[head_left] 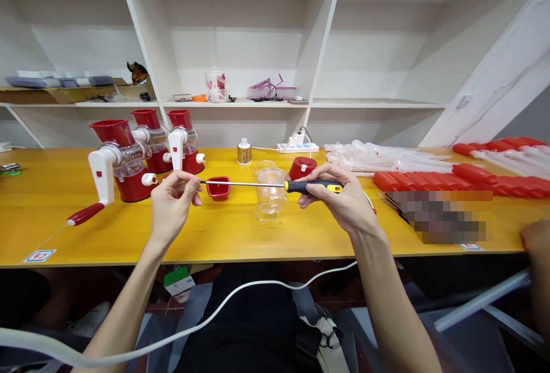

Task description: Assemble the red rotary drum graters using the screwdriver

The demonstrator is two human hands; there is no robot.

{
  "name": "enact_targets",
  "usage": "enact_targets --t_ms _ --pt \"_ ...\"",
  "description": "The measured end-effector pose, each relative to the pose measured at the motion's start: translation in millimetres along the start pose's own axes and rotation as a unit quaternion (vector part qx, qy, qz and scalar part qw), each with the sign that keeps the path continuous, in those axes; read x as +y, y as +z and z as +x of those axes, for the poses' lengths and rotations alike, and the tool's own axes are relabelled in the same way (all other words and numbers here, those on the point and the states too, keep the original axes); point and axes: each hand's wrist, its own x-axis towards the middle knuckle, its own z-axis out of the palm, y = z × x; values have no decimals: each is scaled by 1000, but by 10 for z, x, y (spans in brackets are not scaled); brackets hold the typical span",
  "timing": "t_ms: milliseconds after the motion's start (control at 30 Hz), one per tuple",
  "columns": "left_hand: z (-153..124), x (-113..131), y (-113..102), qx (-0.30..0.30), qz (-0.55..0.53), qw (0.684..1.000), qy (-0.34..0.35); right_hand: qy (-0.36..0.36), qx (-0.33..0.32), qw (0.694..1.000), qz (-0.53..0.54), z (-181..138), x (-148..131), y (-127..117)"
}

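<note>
My right hand (339, 201) grips the black and yellow handle of a long screwdriver (258, 184), held level above the yellow table (64, 230). At the screwdriver's tip my left hand (172, 204) is pinched; what it holds is too small to make out. Behind the shaft on the table sit a small red cup (218, 188), a clear plastic housing (270, 192) and a red cap (302, 167).
Three red and white hand-crank grinders (129, 161) stand at the back left. A metal drum (244, 152) and a power strip (298, 146) sit near the shelf. Red parts (429, 180) and bagged clear parts (378, 155) lie at right. Another person's hand (535, 241) is at the right edge.
</note>
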Motion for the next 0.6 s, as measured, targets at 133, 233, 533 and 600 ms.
enact_targets --t_ms 133,233,533,600 --pt "-10 -31 44 15 -2 1000 2 -7 29 999 25 14 8 32" --pt "-4 -79 93 20 -15 1000 -7 -2 32 999 34 19 8 6" --pt "364 -93 568 -58 -66 995 -43 -115 128 984 39 80 -45 -222" --pt "495 -75 664 -104 -57 992 -32 -143 171 974 29 108 -90 -316"
